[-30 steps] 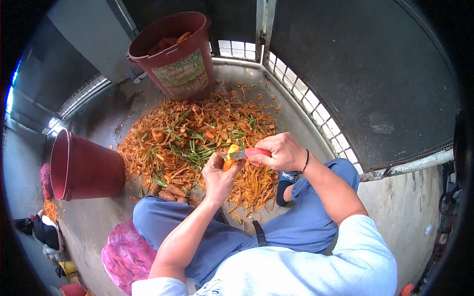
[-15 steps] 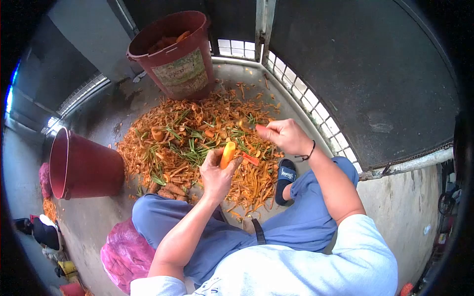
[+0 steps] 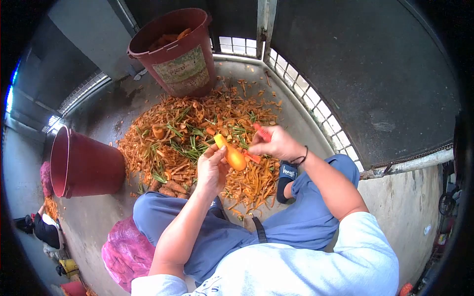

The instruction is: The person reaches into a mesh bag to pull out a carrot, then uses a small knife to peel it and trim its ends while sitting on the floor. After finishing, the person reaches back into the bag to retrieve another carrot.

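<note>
My left hand [image 3: 211,170] is closed round a smooth, peeled orange carrot [image 3: 234,156], its yellowish narrow end pointing up and away from me. In my right hand [image 3: 281,144] is a red-handled peeler [image 3: 262,132], held just right of the carrot with the handle's end showing above the fingers; its blade is hidden. Below both hands spreads a wide heap of orange peelings [image 3: 153,143] mixed with green stalks [image 3: 189,148]. Unpeeled, soil-coloured carrots [image 3: 174,188] lie at the heap's near edge. A flat red-orange piece [image 3: 252,157] shows beside the right fingers.
A large maroon bucket [image 3: 185,69] holding carrots stands behind the heap, and another maroon bucket [image 3: 91,165] leans at the left. A pink mesh sack [image 3: 127,249] rests by my left knee. Dark panels [image 3: 365,84] border the right side. A person [image 3: 47,231] is at far left.
The carrot has tilted from near upright and now shows its rounded side. My right hand has moved slightly left and down, closer to it.
</note>
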The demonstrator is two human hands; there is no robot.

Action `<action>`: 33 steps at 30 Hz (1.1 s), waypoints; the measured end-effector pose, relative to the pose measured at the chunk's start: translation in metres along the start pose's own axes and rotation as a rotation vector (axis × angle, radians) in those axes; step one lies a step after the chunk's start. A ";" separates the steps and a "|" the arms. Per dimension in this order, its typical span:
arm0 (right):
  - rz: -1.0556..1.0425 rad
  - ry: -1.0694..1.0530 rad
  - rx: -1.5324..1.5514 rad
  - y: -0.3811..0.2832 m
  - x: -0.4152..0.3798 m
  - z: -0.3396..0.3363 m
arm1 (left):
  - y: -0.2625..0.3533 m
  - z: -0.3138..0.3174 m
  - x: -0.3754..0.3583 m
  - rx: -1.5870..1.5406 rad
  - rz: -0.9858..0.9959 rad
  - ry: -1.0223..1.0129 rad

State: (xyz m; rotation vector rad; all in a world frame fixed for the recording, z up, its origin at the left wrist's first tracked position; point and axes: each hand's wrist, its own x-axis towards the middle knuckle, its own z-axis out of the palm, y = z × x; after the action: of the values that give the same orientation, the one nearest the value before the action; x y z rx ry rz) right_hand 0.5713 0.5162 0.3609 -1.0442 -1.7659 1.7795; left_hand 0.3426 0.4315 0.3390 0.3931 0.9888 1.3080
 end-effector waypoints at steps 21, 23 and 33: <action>0.284 -0.110 0.629 -0.013 -0.001 0.019 | 0.030 0.010 -0.020 1.235 0.869 -0.179; 0.283 -0.117 0.548 -0.017 -0.002 0.017 | 0.021 0.016 -0.023 1.305 0.810 -0.201; -0.314 0.123 -0.471 -0.039 -0.010 0.005 | 0.012 0.010 -0.013 0.519 0.221 -0.089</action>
State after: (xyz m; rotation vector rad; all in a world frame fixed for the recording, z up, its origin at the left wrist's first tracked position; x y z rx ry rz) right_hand 0.5654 0.5094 0.4006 -0.9505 -2.1834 1.1163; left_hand 0.3438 0.4252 0.3580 0.9715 1.2321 1.2035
